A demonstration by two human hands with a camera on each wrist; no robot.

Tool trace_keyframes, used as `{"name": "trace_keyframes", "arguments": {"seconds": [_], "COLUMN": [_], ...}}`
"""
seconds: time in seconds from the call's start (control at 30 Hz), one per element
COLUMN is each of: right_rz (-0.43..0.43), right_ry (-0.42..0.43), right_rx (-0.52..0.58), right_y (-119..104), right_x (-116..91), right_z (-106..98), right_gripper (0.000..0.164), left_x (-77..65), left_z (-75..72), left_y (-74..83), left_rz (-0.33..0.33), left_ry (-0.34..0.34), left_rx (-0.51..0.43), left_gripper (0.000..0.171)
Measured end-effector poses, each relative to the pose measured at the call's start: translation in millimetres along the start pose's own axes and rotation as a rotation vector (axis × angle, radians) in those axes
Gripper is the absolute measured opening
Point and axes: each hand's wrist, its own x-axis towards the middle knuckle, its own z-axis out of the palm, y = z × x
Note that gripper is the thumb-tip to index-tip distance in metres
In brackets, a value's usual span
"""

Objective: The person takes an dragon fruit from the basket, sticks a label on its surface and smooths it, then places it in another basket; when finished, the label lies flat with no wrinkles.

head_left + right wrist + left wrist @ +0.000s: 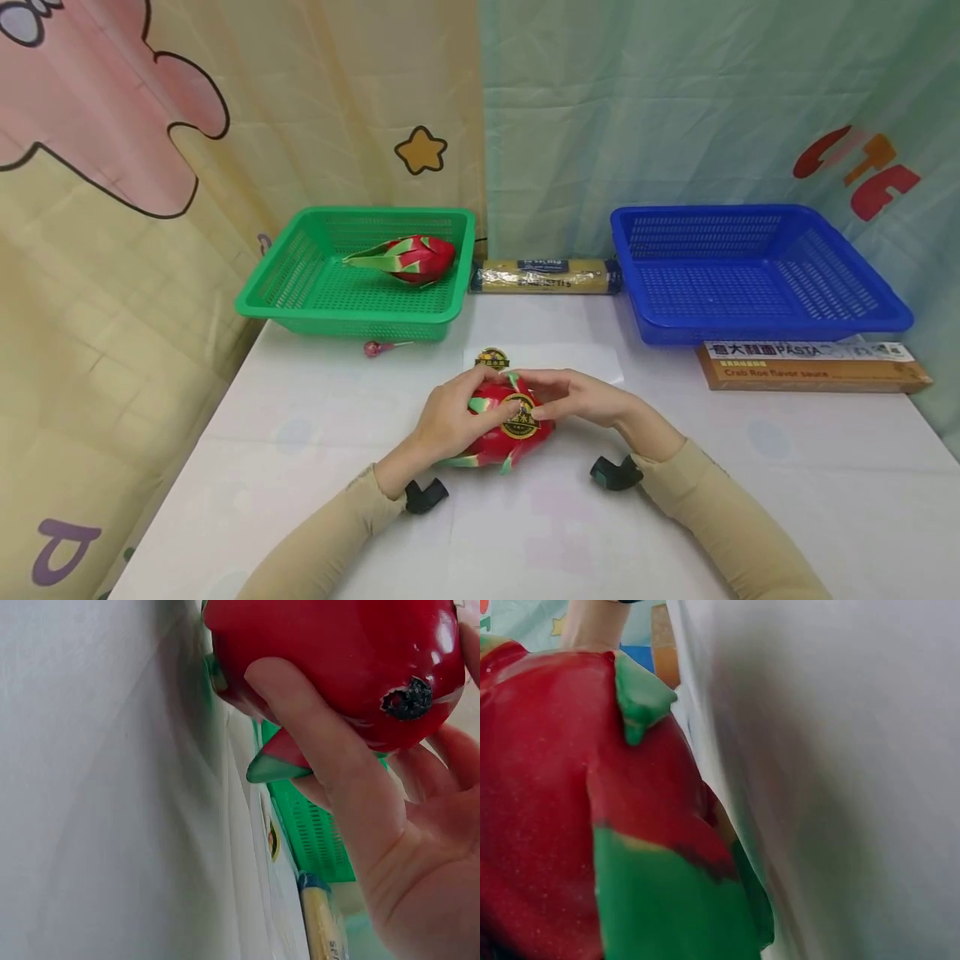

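A red dragon fruit (491, 443) with green-tipped scales lies on the table between both hands. A round black-and-gold sticker (521, 423) is on its upper side. My left hand (450, 418) holds the fruit from the left, its thumb stretched over to the sticker. From the right, my right hand (588, 398) grips it, thumb at the sticker's edge and fingers reaching behind. The right wrist view shows the dark stem end of the dragon fruit (337, 645) beside the right hand (367, 817). Red skin of the dragon fruit (540, 787) fills much of the left wrist view.
Behind the fruit lies a clear sheet (588, 360) with another round sticker (492, 358). A green basket (352, 317) holds a second dragon fruit (427, 258). Spaghetti (543, 277), a blue basket (765, 323), a pasta box (817, 375) and a lollipop (375, 348) are around.
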Motion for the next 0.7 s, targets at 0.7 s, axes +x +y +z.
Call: {"name": "trace_keyframes", "arguments": {"seconds": [0.7], "right_rz": [0.036], "right_ry": [0.169], "right_rx": [-0.053], "right_y": [-7.1], "right_x": [4.1], "right_z": [14.3], "right_gripper": [0.057], "left_x": [4.3], "left_z": [-5.3], "left_y": [-3.9], "left_rz": [0.012], "left_ry": [-0.024], "left_rx": [0.026], "left_gripper": [0.043]}}
